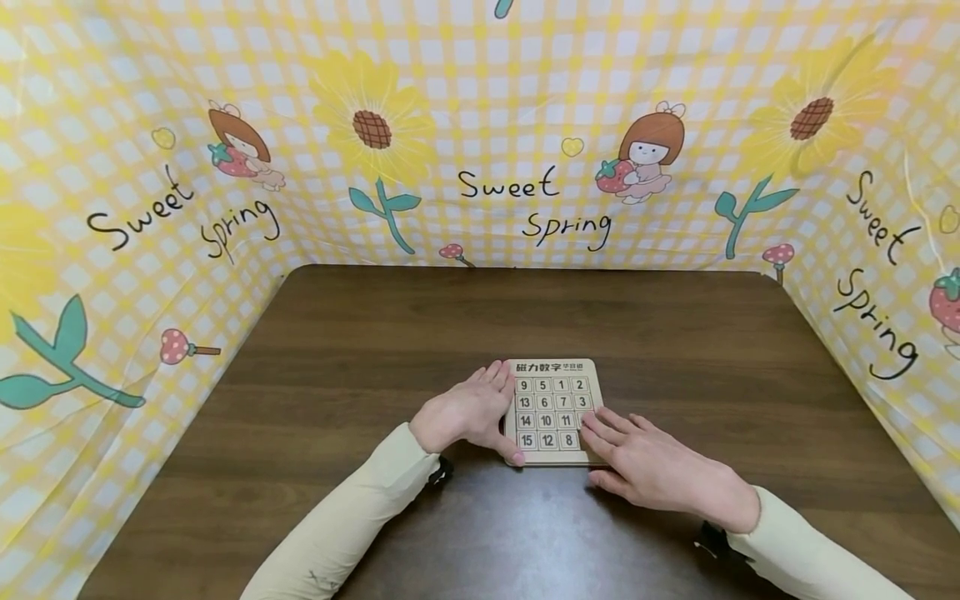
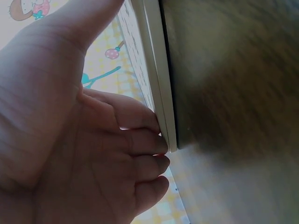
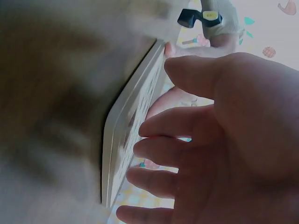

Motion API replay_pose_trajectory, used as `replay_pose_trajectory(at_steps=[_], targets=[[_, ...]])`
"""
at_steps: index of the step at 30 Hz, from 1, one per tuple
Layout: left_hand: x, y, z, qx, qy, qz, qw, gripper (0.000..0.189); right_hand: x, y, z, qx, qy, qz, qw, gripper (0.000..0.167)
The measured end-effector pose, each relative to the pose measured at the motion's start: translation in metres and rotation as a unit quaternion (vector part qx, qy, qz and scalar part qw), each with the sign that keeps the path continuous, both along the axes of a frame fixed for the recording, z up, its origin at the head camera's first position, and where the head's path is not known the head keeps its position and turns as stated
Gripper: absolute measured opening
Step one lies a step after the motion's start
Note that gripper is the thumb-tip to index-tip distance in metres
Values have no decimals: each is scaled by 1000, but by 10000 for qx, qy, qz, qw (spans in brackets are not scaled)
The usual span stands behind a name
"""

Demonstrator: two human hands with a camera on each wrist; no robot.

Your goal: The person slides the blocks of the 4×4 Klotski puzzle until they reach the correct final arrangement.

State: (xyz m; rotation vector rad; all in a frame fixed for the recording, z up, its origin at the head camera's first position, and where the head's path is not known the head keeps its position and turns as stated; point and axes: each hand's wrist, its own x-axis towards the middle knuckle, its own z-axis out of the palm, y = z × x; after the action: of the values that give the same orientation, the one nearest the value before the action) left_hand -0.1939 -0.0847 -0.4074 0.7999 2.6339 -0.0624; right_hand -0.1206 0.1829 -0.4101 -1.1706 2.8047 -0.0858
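Note:
A cream sliding number puzzle (image 1: 551, 457) lies flat on the brown table, its numbered tiles in rows and dark lettering along its top. My left hand (image 1: 476, 408) rests against the puzzle's left side, fingertips along the edge and thumb at the near left corner. In the left wrist view, the fingers (image 2: 145, 142) touch the board's side. Over the lower right tiles lies my right hand (image 1: 652, 462), its fingers extended and fingertips on or just above them. Those fingers hide the right end of the two lower rows. The right wrist view shows the fingers (image 3: 159, 151) spread beside the board.
The wood-grain table (image 1: 360, 350) extends around the puzzle on all sides. A yellow checked cloth (image 1: 480, 108) with printed flowers and figures stands behind it and along both sides. Each wrist wears a small black device, such as the left one (image 1: 441, 471).

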Motion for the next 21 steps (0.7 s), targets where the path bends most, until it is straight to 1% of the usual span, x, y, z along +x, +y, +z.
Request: replay_pose_trajectory(at_steps=[4, 9, 15, 21], targets=[[1, -1, 1, 51, -58, 34, 10000, 128, 6, -5, 0, 35, 18, 136, 9999, 60], [-1, -1, 0, 10, -24, -12, 10000, 128, 12, -9, -3, 28, 102, 225, 9997, 59], [-1, 0, 0, -19, 20, -83, 10000, 128, 12, -10, -6, 68, 158, 245, 9996, 60], [-1, 0, 0, -25, -58, 0, 10000, 129, 11, -10, -5, 110, 250, 278, 9992, 58]])
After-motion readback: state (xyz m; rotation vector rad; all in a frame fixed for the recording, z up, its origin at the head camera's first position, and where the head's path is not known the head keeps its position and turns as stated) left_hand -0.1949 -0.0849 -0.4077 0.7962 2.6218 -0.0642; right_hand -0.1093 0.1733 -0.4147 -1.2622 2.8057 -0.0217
